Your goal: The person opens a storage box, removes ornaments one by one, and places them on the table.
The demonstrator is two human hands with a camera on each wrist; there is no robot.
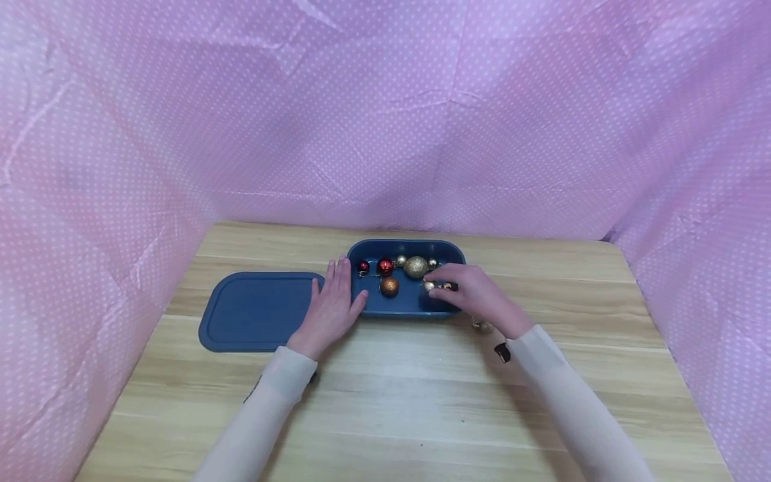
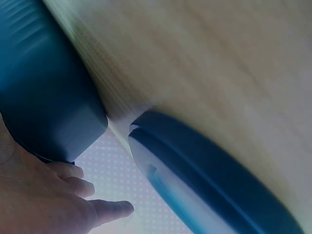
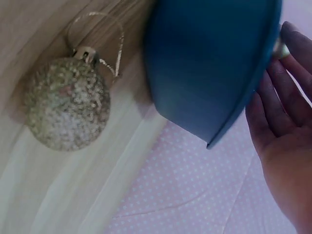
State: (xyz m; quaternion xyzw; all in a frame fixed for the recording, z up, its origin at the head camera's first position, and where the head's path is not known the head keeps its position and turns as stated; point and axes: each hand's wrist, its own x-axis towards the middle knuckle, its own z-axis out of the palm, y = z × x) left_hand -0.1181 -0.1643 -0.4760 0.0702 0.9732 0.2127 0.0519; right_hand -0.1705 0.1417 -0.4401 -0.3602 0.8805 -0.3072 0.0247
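Observation:
A blue box (image 1: pixel 400 312) stands on the table with baubles inside. My left hand (image 1: pixel 330 308) rests on its left end with fingers straight, and the left wrist view shows those fingers (image 2: pixel 70 185) against the box wall. Over the right end of the box, my right hand (image 1: pixel 478 298) pinches a small pale gold bauble (image 1: pixel 429 286) between thumb and fingers. The right wrist view shows only a bit of this bauble (image 3: pixel 280 49) past the rim. Inside lie a glittery gold bauble (image 1: pixel 415 267), an orange bauble (image 1: pixel 389 287), a red bauble (image 1: pixel 385 266) and a dark red one (image 1: pixel 363 267).
Left of the box lies its flat blue lid (image 1: pixel 259 311). A glittery bauble with a string loop (image 3: pixel 68 105) sits on the table just outside the box's right end, below my right wrist. Pink dotted cloth (image 1: pixel 409 134) hangs behind the table and along both sides.

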